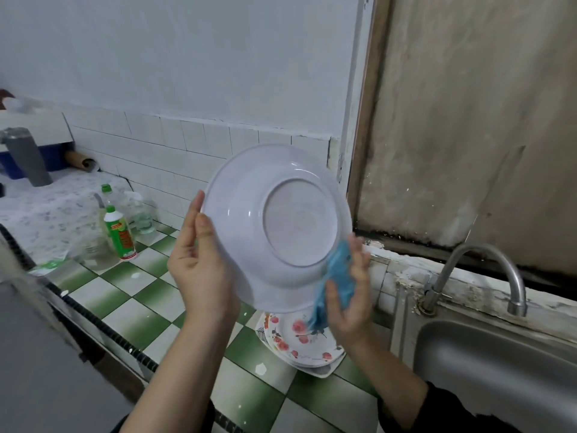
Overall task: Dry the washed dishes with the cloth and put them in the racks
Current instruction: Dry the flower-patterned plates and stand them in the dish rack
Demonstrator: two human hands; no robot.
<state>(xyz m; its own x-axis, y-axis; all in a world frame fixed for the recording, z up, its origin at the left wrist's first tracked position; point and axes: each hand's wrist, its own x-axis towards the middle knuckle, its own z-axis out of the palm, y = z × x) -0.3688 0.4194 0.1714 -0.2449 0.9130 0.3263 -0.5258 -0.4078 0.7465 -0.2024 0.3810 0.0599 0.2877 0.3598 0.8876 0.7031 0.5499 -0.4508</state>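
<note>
A white deep plate (249,214) is held up on edge at chest height, its underside facing me. My left hand (199,260) grips its left rim, thumb on the back, fingers hidden behind it. My right hand (349,292) holds a blue cloth (338,276) against the plate's lower right rim. Below them, a stack of plates with red flower prints (299,339) lies on the green and white tiled counter (140,310). No rack is in view.
A steel sink (499,370) with a curved tap (487,270) is at the right. Detergent bottles (120,232) and a clear glass (93,248) stand on the counter at the left. A grey tumbler (26,157) stands further back left.
</note>
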